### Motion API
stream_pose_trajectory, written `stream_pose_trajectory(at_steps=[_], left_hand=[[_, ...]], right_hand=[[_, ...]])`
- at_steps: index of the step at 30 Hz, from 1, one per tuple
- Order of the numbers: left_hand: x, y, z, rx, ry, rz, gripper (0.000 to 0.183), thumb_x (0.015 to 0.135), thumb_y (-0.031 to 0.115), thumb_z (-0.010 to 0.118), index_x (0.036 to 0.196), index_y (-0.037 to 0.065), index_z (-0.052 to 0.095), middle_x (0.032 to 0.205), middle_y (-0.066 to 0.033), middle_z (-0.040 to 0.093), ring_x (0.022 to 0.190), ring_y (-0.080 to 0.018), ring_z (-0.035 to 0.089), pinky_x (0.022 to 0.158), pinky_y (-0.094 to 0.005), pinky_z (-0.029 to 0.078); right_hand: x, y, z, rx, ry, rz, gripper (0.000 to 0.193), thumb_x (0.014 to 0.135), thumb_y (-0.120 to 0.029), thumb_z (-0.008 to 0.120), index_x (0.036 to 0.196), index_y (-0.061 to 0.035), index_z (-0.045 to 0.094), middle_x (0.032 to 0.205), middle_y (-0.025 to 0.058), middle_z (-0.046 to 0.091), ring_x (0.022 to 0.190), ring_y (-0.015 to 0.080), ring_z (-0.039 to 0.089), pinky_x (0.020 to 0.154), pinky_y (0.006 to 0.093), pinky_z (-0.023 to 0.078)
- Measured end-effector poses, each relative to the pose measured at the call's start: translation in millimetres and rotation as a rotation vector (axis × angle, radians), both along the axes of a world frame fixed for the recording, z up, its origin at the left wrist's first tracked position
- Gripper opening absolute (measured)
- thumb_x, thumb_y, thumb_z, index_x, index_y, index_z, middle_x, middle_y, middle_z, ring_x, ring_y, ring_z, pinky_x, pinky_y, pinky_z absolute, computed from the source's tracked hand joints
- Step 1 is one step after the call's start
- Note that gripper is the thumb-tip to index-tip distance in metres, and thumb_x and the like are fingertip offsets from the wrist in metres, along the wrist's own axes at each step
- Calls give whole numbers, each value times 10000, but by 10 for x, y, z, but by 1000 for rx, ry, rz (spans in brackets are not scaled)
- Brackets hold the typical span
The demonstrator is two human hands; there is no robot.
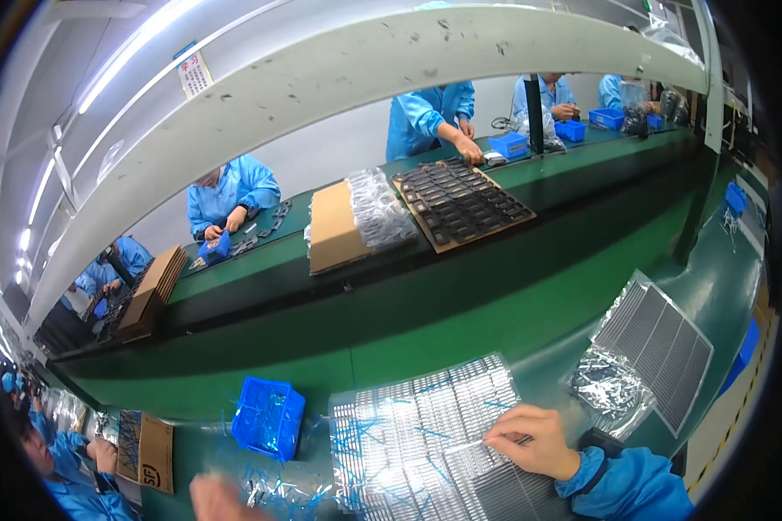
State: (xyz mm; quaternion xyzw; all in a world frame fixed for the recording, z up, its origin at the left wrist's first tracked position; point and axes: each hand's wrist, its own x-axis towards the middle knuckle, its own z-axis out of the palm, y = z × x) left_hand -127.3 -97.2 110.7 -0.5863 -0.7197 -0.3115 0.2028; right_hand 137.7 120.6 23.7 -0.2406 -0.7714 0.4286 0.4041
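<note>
My right hand is over a silvery sheet with rows of small repeated pieces. Its thumb and fingers are pinched together near the sheet's surface; what they hold, if anything, is too small to make out. Thin blue strips lie scattered across the sheet. A dark striped part shows below my right hand. At the lower edge my left hand is smeared by motion, so its fingers cannot be read. Beside it is a heap of silvery scraps and blue strips. A blue bin with blue bits inside stands beyond that heap.
To the right lie a dark striped sheet and a crumpled silvery film. A cardboard box is at the left, near a seated person. Across the green bench, people in blue work by a board of black parts and cardboard.
</note>
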Motion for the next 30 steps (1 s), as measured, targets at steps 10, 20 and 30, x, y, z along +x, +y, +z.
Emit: stream_pose_trajectory(at_steps=[10,20,30], left_hand=[[-10,-75,-294,-246,-56,-451,149,744,39,781,874,-9,727,1050,-166,740,1063,-384,700,934,-461,568],[485,1681,-301,-156,-85,-1000,217,873,124,706,1064,24,686,1257,-133,661,1273,-365,565,1066,-465,472],[584,668,-869,-435,-355,-744,203,890,203,733,1060,92,746,1266,-42,688,1281,-265,584,1056,-428,481]], right_hand=[[-91,-3,282,14,-85,14,105,834,-62,820,938,-64,811,935,59,739,760,112,694,635,235,576],[-9,71,-30,6,-82,-47,122,849,-66,815,971,-56,801,972,59,745,785,116,690,653,244,574],[248,168,134,141,-147,-45,124,807,-9,823,924,-31,787,919,98,734,738,144,684,640,255,559]])
